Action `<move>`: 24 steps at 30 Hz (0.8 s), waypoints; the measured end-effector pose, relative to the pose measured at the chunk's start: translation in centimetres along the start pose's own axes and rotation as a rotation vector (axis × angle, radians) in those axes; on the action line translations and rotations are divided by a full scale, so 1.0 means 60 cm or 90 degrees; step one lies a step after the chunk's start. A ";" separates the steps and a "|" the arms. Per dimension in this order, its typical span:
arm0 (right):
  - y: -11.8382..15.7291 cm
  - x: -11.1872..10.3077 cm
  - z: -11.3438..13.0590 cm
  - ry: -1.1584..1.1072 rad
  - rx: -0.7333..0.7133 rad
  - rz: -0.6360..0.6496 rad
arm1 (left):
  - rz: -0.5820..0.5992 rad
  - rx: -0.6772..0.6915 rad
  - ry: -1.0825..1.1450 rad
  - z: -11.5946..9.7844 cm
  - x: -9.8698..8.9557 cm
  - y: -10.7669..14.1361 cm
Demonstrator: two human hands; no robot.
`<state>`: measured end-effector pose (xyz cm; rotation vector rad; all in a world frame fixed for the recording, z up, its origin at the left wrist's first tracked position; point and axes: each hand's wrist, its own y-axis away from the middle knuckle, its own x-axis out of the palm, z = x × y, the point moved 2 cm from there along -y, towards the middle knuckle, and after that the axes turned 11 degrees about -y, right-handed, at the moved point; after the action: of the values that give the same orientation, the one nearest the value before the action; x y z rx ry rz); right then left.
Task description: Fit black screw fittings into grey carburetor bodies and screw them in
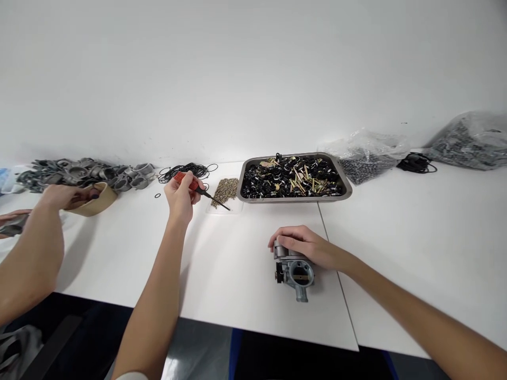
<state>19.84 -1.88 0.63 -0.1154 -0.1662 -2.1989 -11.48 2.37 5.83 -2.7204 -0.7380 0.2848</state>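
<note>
carburetor (pixel 295 269): top covered by the right hand (pixel 304 245)
screwdriver (pixel 198 188): handle partly wrapped by the left hand (pixel 181 198)
tray (pixel 344 184) contents: too small to be told apart — black and brass pieces
co-worker's arm (pixel 27 253): cut off at the left edge

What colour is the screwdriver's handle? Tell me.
Red, on the screwdriver in the left hand; head view.

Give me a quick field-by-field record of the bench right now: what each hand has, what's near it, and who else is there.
left hand: grips a red-handled screwdriver, tip over a pile of small brass screws
right hand: rests on a grey metal carburetor, pressing it onto the white table
behind screws: steel tray full of black and brass parts
left of screwdriver: loose black rubber rings
far left: heap of grey metal parts
far right: plastic bags of dark parts
other person: an arm at the left edge
</note>
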 end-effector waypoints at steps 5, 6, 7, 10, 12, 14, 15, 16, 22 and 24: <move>0.000 -0.002 -0.002 0.010 -0.002 -0.001 | -0.007 -0.001 -0.007 0.003 0.000 -0.001; 0.000 -0.002 -0.001 0.011 -0.002 0.000 | -0.008 -0.002 -0.006 0.003 0.000 -0.001; 0.001 -0.003 -0.001 0.013 -0.002 0.000 | -0.010 -0.001 -0.004 0.002 -0.001 -0.001; 0.001 -0.002 -0.001 0.002 -0.008 0.001 | -0.016 0.005 0.011 -0.008 -0.003 0.002; -0.001 -0.003 -0.002 -0.032 -0.009 -0.015 | -0.010 0.006 0.032 -0.019 -0.001 0.007; -0.005 -0.007 -0.005 -0.058 -0.011 -0.071 | 0.012 0.000 0.063 -0.031 0.007 0.015; -0.007 -0.011 -0.007 -0.059 -0.018 -0.111 | 0.030 -0.006 0.081 -0.036 0.014 0.019; -0.009 -0.015 -0.009 -0.052 -0.030 -0.151 | 0.051 -0.014 0.098 -0.041 0.022 0.025; -0.016 -0.034 -0.016 0.018 -0.074 -0.245 | 0.155 -0.077 0.153 -0.053 0.080 0.070; -0.017 -0.036 -0.017 0.032 -0.074 -0.236 | 0.182 -0.085 0.166 -0.054 0.093 0.084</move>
<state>20.25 0.27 -0.77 -0.0993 -0.0325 -2.5791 -3.58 0.36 6.55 -2.9117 -0.3056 -0.0619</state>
